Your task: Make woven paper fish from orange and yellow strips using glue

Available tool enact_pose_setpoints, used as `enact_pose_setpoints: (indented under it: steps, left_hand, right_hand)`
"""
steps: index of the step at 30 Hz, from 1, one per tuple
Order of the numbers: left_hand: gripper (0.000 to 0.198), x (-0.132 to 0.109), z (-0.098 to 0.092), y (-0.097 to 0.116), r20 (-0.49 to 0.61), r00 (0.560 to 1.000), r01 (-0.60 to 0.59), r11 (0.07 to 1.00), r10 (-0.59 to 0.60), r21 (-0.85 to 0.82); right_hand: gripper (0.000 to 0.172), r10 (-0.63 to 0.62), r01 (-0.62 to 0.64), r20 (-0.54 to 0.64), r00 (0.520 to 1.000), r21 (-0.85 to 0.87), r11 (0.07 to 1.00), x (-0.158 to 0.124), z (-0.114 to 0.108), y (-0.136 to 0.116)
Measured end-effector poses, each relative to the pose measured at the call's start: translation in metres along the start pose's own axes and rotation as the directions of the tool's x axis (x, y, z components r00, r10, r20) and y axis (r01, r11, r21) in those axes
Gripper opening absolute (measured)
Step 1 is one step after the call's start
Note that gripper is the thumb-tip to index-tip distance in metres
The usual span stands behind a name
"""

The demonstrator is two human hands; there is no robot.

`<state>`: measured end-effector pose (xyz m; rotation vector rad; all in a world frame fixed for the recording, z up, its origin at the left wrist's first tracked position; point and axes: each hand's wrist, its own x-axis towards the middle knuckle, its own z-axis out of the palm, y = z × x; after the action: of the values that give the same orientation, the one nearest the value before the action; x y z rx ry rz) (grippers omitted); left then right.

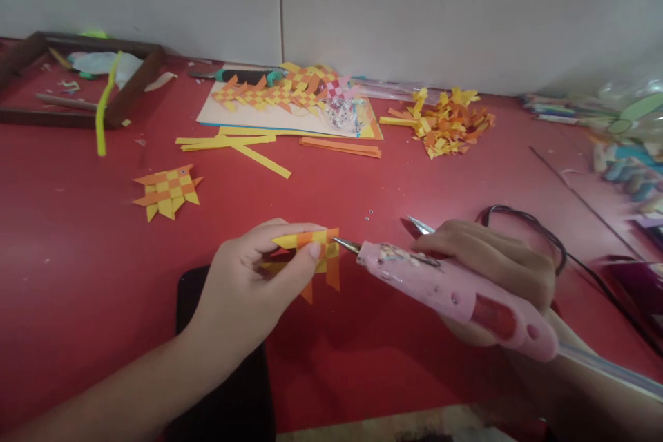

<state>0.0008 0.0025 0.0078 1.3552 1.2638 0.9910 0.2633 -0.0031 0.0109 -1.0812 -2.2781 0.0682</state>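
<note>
My left hand (253,276) pinches a small woven paper fish (317,255) of yellow and orange strips, just above the red table (77,242). My right hand (487,269) grips a pink hot glue gun (450,290). Its metal nozzle (346,244) touches the right edge of the woven fish. A clear glue stick (611,366) sticks out of the gun's back end. The gun's black cord (543,235) loops behind my right hand.
A finished woven fish (168,192) lies at left. Loose yellow strips (243,146) and orange strips (339,146) lie mid-table before a card with more woven fish (280,93). A scrap pile (443,123) sits right; a wooden frame (77,79) far left; a dark phone (228,387) under my left wrist.
</note>
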Motion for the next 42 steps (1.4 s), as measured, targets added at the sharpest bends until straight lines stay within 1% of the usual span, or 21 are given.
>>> enact_pose_setpoints:
  steps: [6,11,19,24,27,28,30,31,32,33,34,36,38,39,40,42]
  left_hand:
    - [0.015,0.002,0.0,-0.003,-0.007,0.999,-0.047,0.998,0.047,0.043]
    - [0.014,0.002,0.001,-0.002,-0.009,0.999,-0.037,0.998,0.037,0.046]
    - [0.014,0.001,0.001,-0.002,-0.004,0.999,-0.043,0.999,0.043,0.032]
    - [0.014,0.001,0.002,0.0,-0.011,0.998,-0.056,0.997,0.056,0.044]
    - [0.013,0.003,0.002,0.002,-0.012,0.999,-0.045,0.999,0.045,0.018]
    - [0.012,0.003,0.002,0.001,-0.009,0.999,-0.033,0.999,0.032,-0.008]
    - [0.01,0.003,0.002,0.0,-0.004,1.0,0.002,0.997,-0.003,-0.072]
    - [0.009,0.003,0.002,-0.001,-0.005,1.0,0.025,0.995,-0.025,-0.101]
    - [0.007,0.003,0.003,-0.002,-0.008,0.999,0.047,0.991,-0.048,-0.124]
    - [0.006,0.003,0.003,-0.003,-0.013,0.997,0.07,0.988,-0.072,-0.14]
    - [0.006,0.003,0.003,-0.004,-0.015,0.995,0.091,0.985,-0.094,-0.15]
    - [0.005,0.003,0.003,-0.006,-0.013,0.992,0.121,0.979,-0.125,-0.166]
    - [0.005,0.003,0.004,-0.006,0.006,0.991,0.133,0.974,-0.134,-0.184]
    - [0.005,0.004,0.004,-0.006,0.016,0.99,0.137,0.972,-0.137,-0.193]
    - [0.004,0.004,0.004,-0.005,0.025,0.99,0.14,0.97,-0.138,-0.2]
    - [0.005,0.004,0.004,-0.004,0.041,0.988,0.155,0.968,-0.15,-0.2]
  right_hand:
    - [0.008,-0.013,0.013,0.013,1.0,-0.003,1.0,-0.002,0.0,0.004]
    - [0.007,-0.015,0.015,-0.001,1.0,-0.027,1.0,-0.001,0.0,0.002]
    - [0.006,0.016,-0.015,0.02,1.0,-0.022,1.0,0.0,-0.001,0.0]
    - [0.006,-0.011,0.011,0.017,1.0,-0.037,0.999,0.0,0.0,0.0]
    - [0.007,-0.009,0.01,0.016,1.0,-0.085,0.996,0.003,0.0,0.0]
    - [0.006,-0.021,0.021,-0.004,1.0,-0.118,0.993,0.004,-0.001,0.001]
    - [0.011,-0.035,0.027,-0.033,0.999,-0.202,0.979,0.007,-0.004,0.006]
    - [0.015,-0.014,0.008,-0.024,1.0,-0.252,0.968,0.008,-0.007,0.011]
    - [0.018,0.041,-0.036,0.008,0.999,-0.309,0.95,0.008,-0.009,0.018]
    - [0.022,0.122,-0.09,0.062,0.991,-0.371,0.924,0.008,-0.012,0.025]
    - [0.029,0.218,-0.143,0.126,0.968,-0.437,0.888,0.007,-0.014,0.035]
    - [0.041,0.379,-0.211,0.22,0.899,-0.539,0.815,0.003,-0.018,0.055]
    - [0.045,0.463,-0.245,0.276,0.842,-0.57,0.784,-0.002,-0.018,0.075]
    - [0.046,0.47,-0.244,0.292,0.833,-0.569,0.785,-0.004,-0.018,0.082]
    - [0.045,0.452,-0.233,0.288,0.844,-0.563,0.793,-0.006,-0.018,0.087]
    - [0.046,0.362,-0.193,0.22,0.906,-0.547,0.815,-0.006,-0.016,0.087]
